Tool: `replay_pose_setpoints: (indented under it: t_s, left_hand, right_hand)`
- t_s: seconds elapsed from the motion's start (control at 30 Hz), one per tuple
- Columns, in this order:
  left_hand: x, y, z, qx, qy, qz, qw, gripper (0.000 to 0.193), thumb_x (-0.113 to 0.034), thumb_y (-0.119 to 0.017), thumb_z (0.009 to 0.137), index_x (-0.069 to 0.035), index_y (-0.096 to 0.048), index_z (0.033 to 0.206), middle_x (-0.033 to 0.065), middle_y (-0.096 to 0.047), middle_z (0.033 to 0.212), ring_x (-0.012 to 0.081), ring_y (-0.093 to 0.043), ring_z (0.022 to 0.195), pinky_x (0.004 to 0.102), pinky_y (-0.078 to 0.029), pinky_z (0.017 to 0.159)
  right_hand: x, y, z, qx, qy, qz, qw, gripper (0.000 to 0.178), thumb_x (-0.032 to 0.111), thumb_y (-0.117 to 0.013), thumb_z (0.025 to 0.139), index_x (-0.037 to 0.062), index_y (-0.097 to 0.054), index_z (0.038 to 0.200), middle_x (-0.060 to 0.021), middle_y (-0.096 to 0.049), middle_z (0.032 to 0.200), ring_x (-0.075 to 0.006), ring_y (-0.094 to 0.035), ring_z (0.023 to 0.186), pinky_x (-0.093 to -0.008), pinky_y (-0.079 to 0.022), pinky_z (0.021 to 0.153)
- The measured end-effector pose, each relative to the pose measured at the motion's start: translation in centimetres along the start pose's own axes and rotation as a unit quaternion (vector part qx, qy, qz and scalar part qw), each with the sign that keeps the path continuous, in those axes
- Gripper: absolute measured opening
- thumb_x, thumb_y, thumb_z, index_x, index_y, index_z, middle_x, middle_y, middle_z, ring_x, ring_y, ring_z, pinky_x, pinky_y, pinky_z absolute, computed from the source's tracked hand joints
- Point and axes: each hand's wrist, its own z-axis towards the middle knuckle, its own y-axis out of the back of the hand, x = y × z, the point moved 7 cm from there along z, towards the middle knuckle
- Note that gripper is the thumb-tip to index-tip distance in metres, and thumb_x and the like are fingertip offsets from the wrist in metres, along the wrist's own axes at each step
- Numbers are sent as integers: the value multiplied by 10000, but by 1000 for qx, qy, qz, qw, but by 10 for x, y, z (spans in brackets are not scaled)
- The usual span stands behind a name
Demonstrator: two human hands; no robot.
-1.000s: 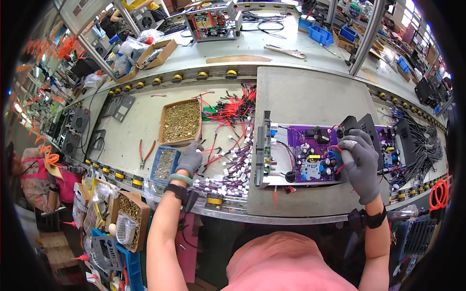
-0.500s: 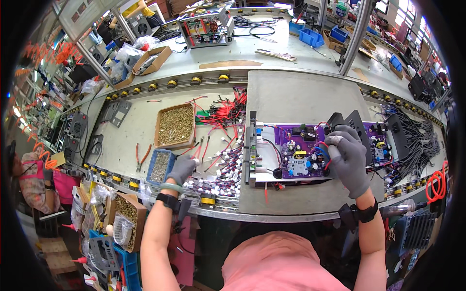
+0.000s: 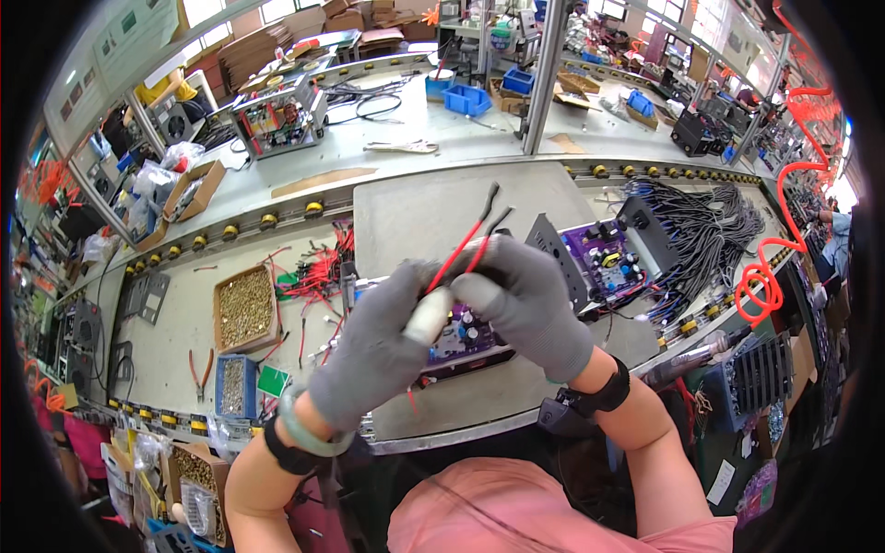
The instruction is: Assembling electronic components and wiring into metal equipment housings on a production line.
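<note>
Both of my hands, in grey gloves with whitish fingertips, meet above a purple circuit board [image 3: 463, 339] in a chassis. My left hand [image 3: 373, 336] is closed, its thumb and fingers pinching red wire leads [image 3: 462, 250] with black sleeved ends. Close against it, my right hand [image 3: 535, 309] is also closed on these leads. Two black-tipped ends stick up beyond the fingers; the lower parts of the leads are hidden by the gloves. Much of the board lies hidden under my hands. To the right stands a second purple board [image 3: 599, 258] between black upright panels.
Left of my hands are a cardboard box of small brass-coloured parts [image 3: 245, 309], a blue bin of small metal parts [image 3: 236, 385], pliers [image 3: 200, 373] and a heap of red leads [image 3: 323, 276]. Black cables [image 3: 705, 226] lie at right, near a coiled orange hose [image 3: 761, 286].
My view has shifted to the right. My left hand has come over from the loose leads and my right hand has left the board; both now hold red leads together, above the chassis.
</note>
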Motion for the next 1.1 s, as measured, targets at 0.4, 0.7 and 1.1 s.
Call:
replay_pose_setpoints:
  t_s: [0.4,0.7,1.1]
  left_hand:
    - [51,-38,16,105,93,2,990,220,-220,-573,959,-35,-642,1055,190,-649,838,296,-653,782,381,-491,737]
    - [82,-4,36,57,126,-175,975,238,-184,-556,978,-14,-699,1062,39,-651,960,130,-602,930,299,-474,856]
    - [113,-38,46,139,91,66,984,179,-178,-590,915,-52,-645,1030,188,-686,894,350,-668,848,409,-512,787]
  right_hand:
    - [-32,28,-2,41,-12,-83,996,78,119,-744,797,88,-744,869,-75,-690,852,-201,-659,761,-321,-513,718]
    - [-65,1,13,169,112,-425,882,149,270,-759,737,146,-690,784,-22,-634,897,-253,-615,874,-394,-447,843]
    - [-54,-2,10,128,172,-444,870,153,217,-754,703,117,-640,697,-32,-624,793,-247,-624,782,-397,-452,748]
